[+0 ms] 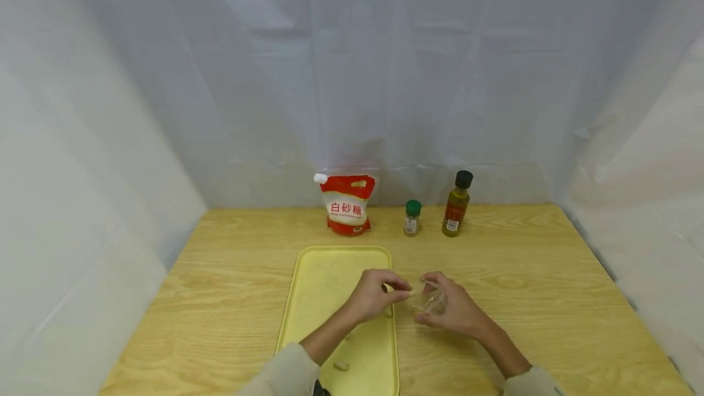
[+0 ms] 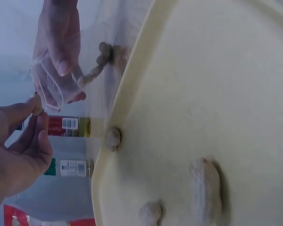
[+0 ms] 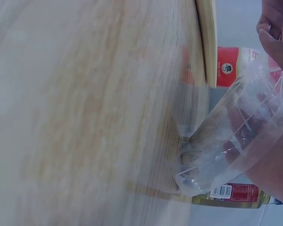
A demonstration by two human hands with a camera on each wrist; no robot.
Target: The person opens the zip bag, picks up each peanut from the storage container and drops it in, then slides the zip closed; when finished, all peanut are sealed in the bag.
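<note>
Thumb and fingertips of my left hand (image 1: 370, 295) pinch a peanut (image 2: 37, 104) beside the mouth of a clear plastic bag (image 3: 217, 136). My right hand (image 1: 458, 309) grips that bag near its opening, fingers curled round it, just right of the tray's edge. Several peanuts (image 2: 103, 60) lie in the bottom of the bag, which hangs close over the table. On the yellow tray (image 1: 324, 264), under my left arm, are more unshelled peanuts: a long one (image 2: 205, 192), a smaller one (image 2: 150, 213) and one by the rim (image 2: 113, 139).
At the back of the wooden table (image 1: 220, 286) stand a red and white sugar pouch (image 1: 348, 205), a small green-capped jar (image 1: 412, 219) and a dark-capped bottle (image 1: 457, 205). White sheeting (image 1: 352, 78) hangs behind and along both sides.
</note>
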